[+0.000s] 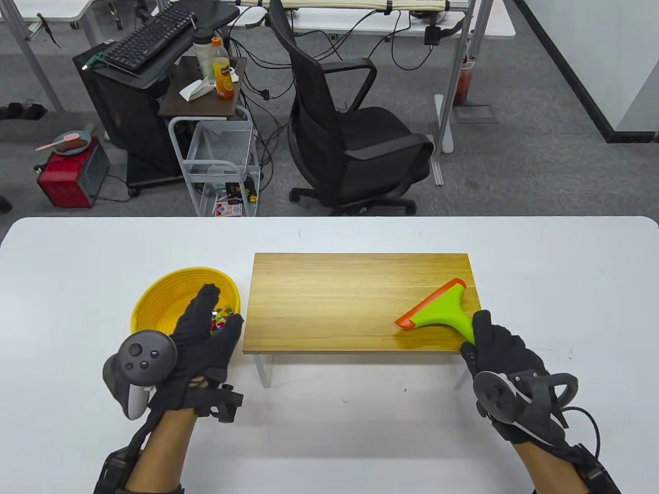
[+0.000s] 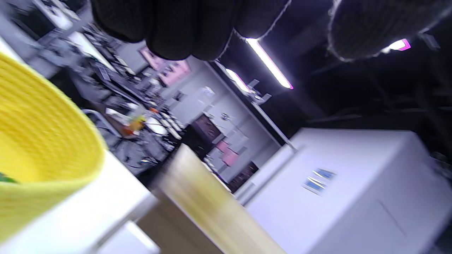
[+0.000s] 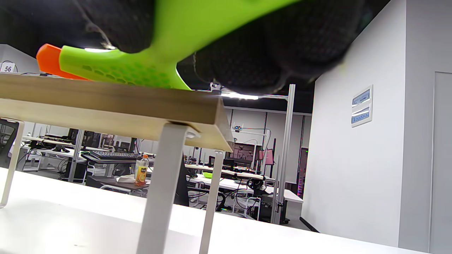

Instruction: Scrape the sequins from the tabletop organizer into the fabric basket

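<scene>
Seemingly multicolored sequins (image 1: 222, 315), yellow woven basket (image 1: 170, 288)

Left wrist view blurred, sequins (image 1: 222, 316) partly hidden under left hand (image 1: 203, 334)

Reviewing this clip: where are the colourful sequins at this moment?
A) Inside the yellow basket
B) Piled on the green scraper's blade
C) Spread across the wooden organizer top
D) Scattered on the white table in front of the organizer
A: in the table view the sequins lie inside the yellow basket, partly behind the left hand, while the wooden organizer top shows only the green scraper held by the right hand.
</scene>
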A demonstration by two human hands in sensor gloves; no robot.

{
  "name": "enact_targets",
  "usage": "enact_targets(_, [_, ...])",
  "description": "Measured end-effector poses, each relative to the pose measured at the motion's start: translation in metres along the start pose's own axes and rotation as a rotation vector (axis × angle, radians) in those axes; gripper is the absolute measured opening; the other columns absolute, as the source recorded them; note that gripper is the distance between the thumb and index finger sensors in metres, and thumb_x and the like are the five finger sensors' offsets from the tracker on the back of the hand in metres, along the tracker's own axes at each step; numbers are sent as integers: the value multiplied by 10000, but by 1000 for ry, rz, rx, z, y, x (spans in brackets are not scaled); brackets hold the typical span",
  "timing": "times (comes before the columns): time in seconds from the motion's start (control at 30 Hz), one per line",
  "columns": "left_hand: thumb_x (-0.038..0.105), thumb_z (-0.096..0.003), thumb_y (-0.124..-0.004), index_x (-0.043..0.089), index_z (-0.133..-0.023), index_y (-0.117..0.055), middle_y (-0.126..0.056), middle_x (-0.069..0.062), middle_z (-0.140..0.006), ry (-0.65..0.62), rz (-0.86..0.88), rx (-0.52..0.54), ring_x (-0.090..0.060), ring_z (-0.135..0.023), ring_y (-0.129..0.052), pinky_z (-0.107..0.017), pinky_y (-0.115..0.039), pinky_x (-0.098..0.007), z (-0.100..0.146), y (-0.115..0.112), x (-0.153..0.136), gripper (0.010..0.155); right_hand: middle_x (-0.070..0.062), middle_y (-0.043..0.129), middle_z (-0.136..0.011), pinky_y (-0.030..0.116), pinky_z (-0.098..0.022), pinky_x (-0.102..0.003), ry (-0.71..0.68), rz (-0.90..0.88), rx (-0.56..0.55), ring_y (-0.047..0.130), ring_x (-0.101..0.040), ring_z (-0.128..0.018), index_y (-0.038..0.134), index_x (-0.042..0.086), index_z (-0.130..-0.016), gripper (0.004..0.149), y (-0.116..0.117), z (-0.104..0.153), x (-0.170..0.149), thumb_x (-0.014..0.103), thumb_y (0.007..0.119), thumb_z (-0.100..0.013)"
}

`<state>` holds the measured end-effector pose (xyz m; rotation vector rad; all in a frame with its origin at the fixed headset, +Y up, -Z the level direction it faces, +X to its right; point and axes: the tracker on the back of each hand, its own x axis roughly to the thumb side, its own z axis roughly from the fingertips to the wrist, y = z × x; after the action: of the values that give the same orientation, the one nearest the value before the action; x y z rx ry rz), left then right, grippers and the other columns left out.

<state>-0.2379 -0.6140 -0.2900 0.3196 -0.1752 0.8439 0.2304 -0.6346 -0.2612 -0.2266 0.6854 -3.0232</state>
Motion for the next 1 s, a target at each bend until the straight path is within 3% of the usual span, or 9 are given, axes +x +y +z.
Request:
enact_targets(0.2, [667, -444, -785, 197, -1035, -586, -688, -116, -1078, -289, 25, -125, -388, -920, -759, -705, -665, -556, 11, -34, 30, 781, -154, 819, -906, 856, -406, -388, -4, 1, 3, 957, -323, -581, 528, 85, -1093, 629, 1, 1, 2, 435, 699, -599])
enact_targets(0.37, [681, -426, -784, 214, -1045, -559, -662, -97, -1102, -480, -100, -212, -366, -959, -734, -742, -636, -550, 27, -67, 49, 807, -155, 818, -906, 856, -406, -387, -1, -2, 2, 957, -322, -581, 529, 86, -1093, 628, 2, 2, 3, 436, 699, -600])
enact_targets(0.63, [682, -420, -781, 221, -1052, -539, -639, -82, -1119, -572, -207, -301, -357, -990, -699, -773, -582, -557, 39, -119, 63, 819, -160, 818, -905, 857, -405, -387, 0, -14, -1, 957, -323, -580, 526, 81, -1094, 631, 2, 5, 5, 435, 697, -600])
enact_targets(1.0, [677, -423, -778, 210, -1046, -555, -654, -88, -1112, -605, -245, -294, -360, -984, -709, -773, -578, -555, 45, -128, 61, 810, -188, 780, -925, 844, -422, -403, 134, -38, -15, 936, -342, -605, 485, 53, -1102, 635, -10, -1, -27, 405, 680, -611])
